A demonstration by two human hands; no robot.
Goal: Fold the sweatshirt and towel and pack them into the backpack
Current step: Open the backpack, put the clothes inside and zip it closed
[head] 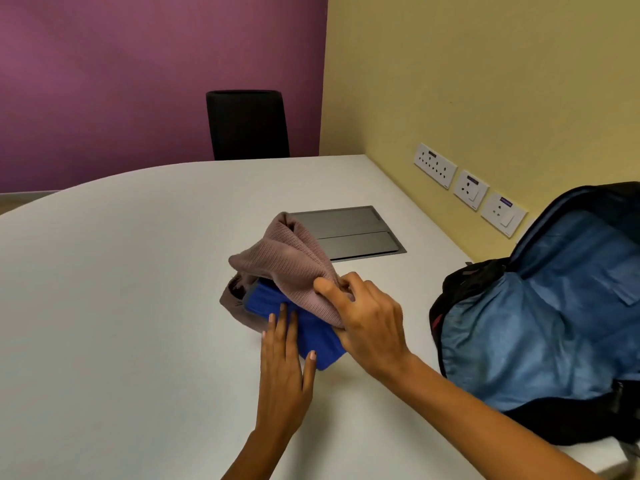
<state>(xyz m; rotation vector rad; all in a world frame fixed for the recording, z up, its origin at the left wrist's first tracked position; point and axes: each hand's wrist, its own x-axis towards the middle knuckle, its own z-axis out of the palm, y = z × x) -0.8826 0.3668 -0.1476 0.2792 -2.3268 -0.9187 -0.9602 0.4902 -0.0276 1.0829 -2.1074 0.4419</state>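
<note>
A dusty-pink knitted sweatshirt [292, 261] lies bunched on the white table [138, 271], wrapped around a folded blue towel [313, 332]. My right hand [370, 323] grips the sweatshirt's near flap and holds it lifted over the towel. Flat on the towel's left edge lies my left hand [285, 368], its fingers straight. The black backpack [540, 306] with a light blue lining lies wide open at the right, just beyond my right forearm.
A grey metal cable hatch [349, 233] is set into the table behind the clothes. A black chair [247, 124] stands at the far edge. Wall sockets [469, 185] line the yellow wall at the right.
</note>
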